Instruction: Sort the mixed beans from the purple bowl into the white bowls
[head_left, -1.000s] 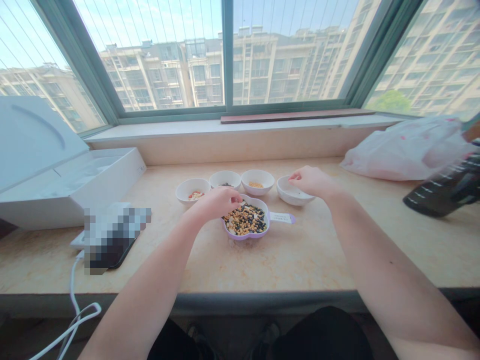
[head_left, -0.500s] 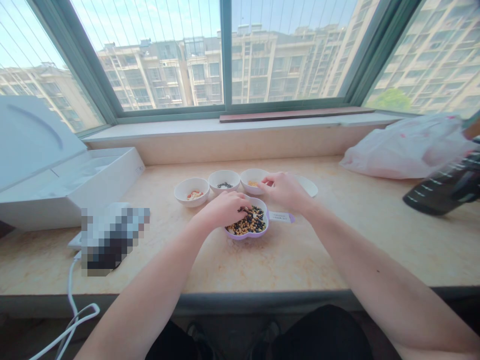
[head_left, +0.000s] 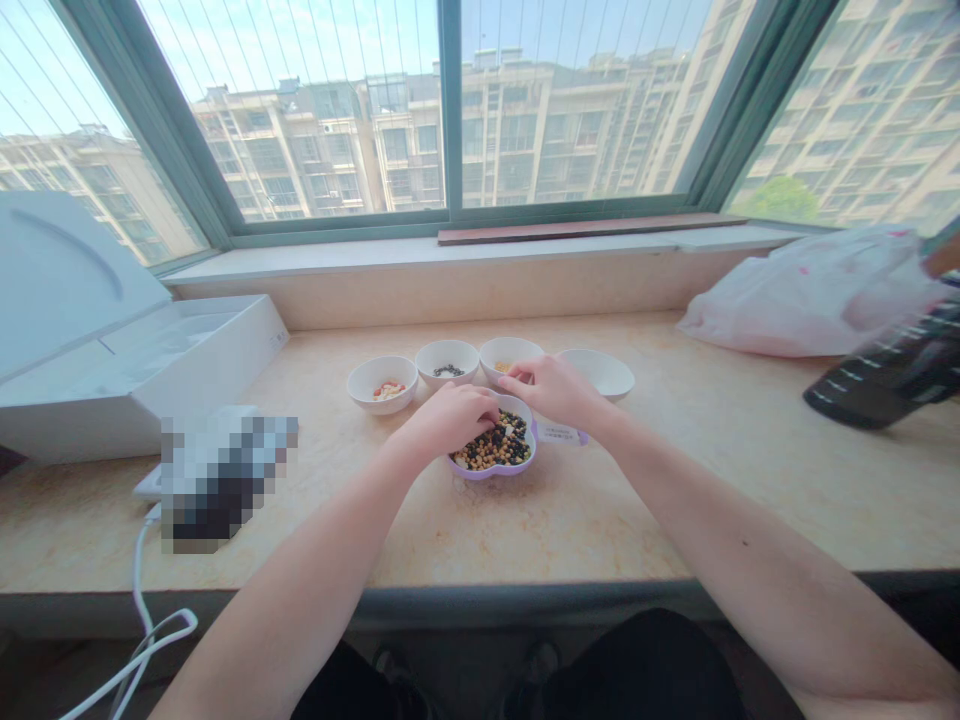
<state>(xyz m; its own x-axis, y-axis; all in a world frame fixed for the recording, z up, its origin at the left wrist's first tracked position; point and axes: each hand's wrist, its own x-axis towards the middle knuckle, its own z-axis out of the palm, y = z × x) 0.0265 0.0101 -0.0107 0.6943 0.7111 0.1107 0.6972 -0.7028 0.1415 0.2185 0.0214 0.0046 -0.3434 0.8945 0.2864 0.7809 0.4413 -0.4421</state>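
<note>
A purple-rimmed bowl (head_left: pixel 495 465) with a label on its handle holds mixed black and yellow beans. My left hand (head_left: pixel 454 415) reaches over its left side, fingertips pinched together at the beans; what is between them is hidden. Just behind that bowl is my right hand (head_left: pixel 559 390), its fingers curled and bunched near the front of a white bowl with yellow beans (head_left: pixel 504 367). I cannot make out anything in its fingertips. Farther left stand a white bowl with dark beans (head_left: pixel 448 370) and another with red and pale pieces (head_left: pixel 388 390).
A fourth white bowl (head_left: pixel 607 375) stands behind my right wrist. To the left are an open white box (head_left: pixel 217 350), a blurred-out device and a white cable (head_left: pixel 142 580). On the right lie a plastic bag (head_left: pixel 810 295) and a dark bottle (head_left: pixel 874 370).
My right hand has moved slightly left and toward me, from the yellow-bean bowl to the back of the purple-rimmed bowl. My left hand stays over the mixed beans, with fingers slightly shifted.
</note>
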